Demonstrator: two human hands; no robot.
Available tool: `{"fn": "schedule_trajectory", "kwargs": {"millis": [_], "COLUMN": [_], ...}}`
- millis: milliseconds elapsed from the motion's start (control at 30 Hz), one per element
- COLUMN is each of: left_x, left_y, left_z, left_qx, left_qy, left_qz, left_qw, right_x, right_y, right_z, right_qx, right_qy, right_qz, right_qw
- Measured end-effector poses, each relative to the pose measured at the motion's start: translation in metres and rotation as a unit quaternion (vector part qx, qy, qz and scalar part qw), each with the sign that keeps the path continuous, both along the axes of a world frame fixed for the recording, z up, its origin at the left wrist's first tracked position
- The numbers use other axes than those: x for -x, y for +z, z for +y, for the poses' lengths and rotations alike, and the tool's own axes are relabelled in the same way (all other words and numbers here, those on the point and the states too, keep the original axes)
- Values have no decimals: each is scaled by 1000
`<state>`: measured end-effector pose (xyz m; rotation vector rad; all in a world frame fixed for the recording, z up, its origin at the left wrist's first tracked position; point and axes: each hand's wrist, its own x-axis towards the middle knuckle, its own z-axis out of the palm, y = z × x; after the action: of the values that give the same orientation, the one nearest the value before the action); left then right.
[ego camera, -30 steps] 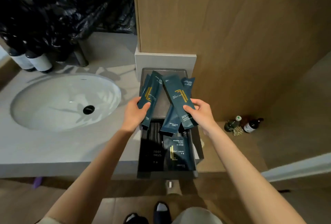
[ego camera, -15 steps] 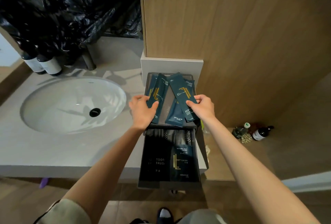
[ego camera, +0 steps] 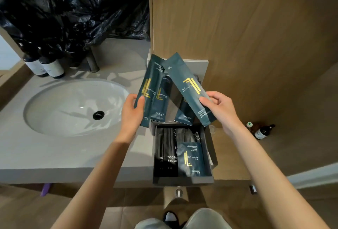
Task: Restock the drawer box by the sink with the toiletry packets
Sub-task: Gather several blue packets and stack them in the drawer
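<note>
Both hands have come up since a moment ago, so the teal packets [ego camera: 161, 98] that sat low over the box top now fan higher and tilt toward us above the drawer box [ego camera: 182, 180] beside the sink [ego camera: 73, 104]. We judge these packets light, thin and flexible, with a smooth film that could let one slide over another. They should bend rather than break, so the sure hold is a flat pinch across the lower third, thumb on the face and fingers behind. That is how we have them: our left hand [ego camera: 130, 117] pinches two overlapping packets near their lower ends, thumb pressed on the front one. Our right hand [ego camera: 219, 107] pinches a wide packet [ego camera: 190, 87] by its edge, with another hanging under it; whether the right fingers grip that one too, we cannot tell. Below, the drawer already holds black toothbrush packets [ego camera: 171, 155] and a shower cap packet [ego camera: 191, 157].
</note>
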<state>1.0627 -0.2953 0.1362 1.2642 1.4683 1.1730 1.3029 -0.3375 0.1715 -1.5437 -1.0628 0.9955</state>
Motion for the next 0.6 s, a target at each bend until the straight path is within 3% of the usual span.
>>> {"fn": "schedule_trajectory", "kwargs": {"millis": [167, 300, 400, 600], "left_x": [39, 75, 97, 91], "left_y": [7, 4, 4, 17], "left_z": [-36, -48, -47, -53], "left_qx": [11, 1, -21, 13], "left_qy": [-23, -37, -60, -233], "left_qz": [-108, -79, -8, 81], "left_qw": [994, 996, 998, 969], "right_x": [8, 15, 25, 50], "right_y": [10, 9, 10, 12], "right_z": [-40, -56, -62, -62], "right_qx": [-1, 27, 51, 48], "right_qy": [63, 105, 167, 267], "right_qz": [-14, -84, -136, -198], "right_qw": [998, 991, 975, 942]}}
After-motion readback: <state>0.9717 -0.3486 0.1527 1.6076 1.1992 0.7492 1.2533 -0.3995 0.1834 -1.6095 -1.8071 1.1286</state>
